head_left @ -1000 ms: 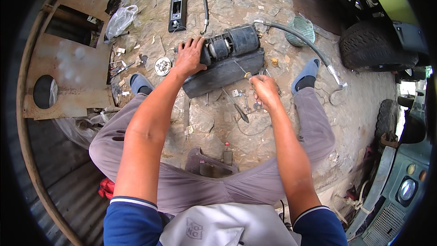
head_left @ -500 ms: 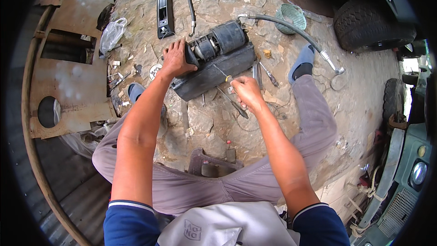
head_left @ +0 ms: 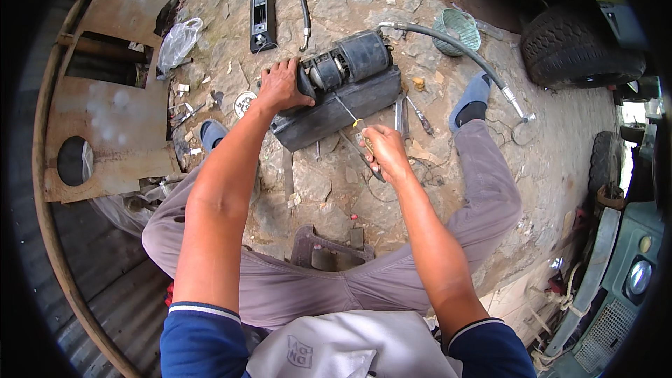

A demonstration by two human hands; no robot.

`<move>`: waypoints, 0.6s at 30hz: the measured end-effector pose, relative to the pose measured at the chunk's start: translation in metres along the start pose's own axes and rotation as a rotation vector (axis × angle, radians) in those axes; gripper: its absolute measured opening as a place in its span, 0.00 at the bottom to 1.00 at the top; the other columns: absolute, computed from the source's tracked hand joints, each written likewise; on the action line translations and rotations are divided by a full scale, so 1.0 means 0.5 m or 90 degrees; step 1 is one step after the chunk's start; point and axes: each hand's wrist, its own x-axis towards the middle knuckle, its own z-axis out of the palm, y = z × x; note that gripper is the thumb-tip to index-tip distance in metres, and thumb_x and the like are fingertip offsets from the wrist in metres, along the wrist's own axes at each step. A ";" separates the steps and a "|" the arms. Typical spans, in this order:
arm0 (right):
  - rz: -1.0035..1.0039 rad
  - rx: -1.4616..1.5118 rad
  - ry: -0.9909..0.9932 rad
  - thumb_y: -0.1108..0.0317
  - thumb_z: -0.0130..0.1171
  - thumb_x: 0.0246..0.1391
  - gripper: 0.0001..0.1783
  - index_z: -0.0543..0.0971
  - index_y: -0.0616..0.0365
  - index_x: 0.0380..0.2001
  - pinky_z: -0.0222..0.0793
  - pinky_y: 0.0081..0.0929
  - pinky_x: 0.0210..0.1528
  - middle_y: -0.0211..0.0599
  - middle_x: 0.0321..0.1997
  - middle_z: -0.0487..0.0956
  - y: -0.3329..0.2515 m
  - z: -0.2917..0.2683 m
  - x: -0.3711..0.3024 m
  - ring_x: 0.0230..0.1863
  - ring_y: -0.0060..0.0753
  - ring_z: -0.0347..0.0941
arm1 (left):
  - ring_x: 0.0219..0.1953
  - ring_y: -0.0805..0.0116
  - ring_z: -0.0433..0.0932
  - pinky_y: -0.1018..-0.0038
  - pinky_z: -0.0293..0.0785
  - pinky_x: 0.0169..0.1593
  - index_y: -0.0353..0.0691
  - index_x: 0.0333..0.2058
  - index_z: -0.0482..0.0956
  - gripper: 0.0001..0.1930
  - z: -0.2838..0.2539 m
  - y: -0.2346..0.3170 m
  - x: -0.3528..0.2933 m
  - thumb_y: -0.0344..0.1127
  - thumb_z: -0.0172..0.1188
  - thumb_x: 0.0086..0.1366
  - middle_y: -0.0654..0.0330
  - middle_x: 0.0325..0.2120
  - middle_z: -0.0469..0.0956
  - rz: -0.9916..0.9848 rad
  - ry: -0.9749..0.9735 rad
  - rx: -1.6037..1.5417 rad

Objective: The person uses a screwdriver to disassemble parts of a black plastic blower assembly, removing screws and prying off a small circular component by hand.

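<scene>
A black blower unit point(head_left: 350, 56), with round motor housings along its top and a long dark casing point(head_left: 336, 113) beneath, lies tilted on the ground in front of me. My left hand point(head_left: 281, 87) grips its left end, thumb along the near side and fingers over the top. In my right hand point(head_left: 386, 150) is a screwdriver point(head_left: 358, 124) with a yellowish handle. Its thin shaft points up and left, and the tip meets the unit's near side; what it touches there is too small to make out.
Beside the unit lie wrenches point(head_left: 399, 113) and another screwdriver point(head_left: 423, 122). A thick black hose point(head_left: 455, 43) curves right, past a green basket point(head_left: 457, 31). Beyond are a long black panel point(head_left: 262, 14) and a shorter hose point(head_left: 301, 0). A tyre point(head_left: 581, 45) stands far right.
The whole view has shifted slightly, moving the unit a little rightward in the picture. My right hand has turned a little on the screwdriver handle. My left hand keeps its hold.
</scene>
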 end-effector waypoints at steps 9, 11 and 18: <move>0.085 0.229 -0.036 0.62 0.58 0.62 0.12 0.75 0.61 0.41 0.53 0.23 0.10 0.41 0.33 0.77 0.045 -0.015 0.016 0.18 0.23 0.67 | 0.67 0.43 0.67 0.45 0.61 0.66 0.42 0.71 0.59 0.65 0.008 -0.010 0.001 0.62 0.82 0.35 0.48 0.62 0.71 0.012 0.016 -0.009; 0.036 0.093 -0.015 0.62 0.58 0.63 0.15 0.77 0.63 0.45 0.58 0.26 0.12 0.43 0.34 0.79 0.055 -0.009 0.010 0.20 0.27 0.71 | 0.67 0.43 0.67 0.45 0.61 0.66 0.42 0.70 0.60 0.65 0.009 -0.011 0.000 0.62 0.82 0.35 0.48 0.62 0.71 0.012 0.016 -0.012; -0.309 -0.518 0.125 0.61 0.59 0.61 0.26 0.77 0.65 0.59 0.75 0.46 0.52 0.58 0.44 0.84 0.088 0.009 0.012 0.49 0.63 0.80 | 0.67 0.48 0.67 0.46 0.62 0.64 0.41 0.69 0.62 0.63 0.008 -0.014 -0.003 0.61 0.82 0.36 0.50 0.62 0.71 0.020 0.028 -0.018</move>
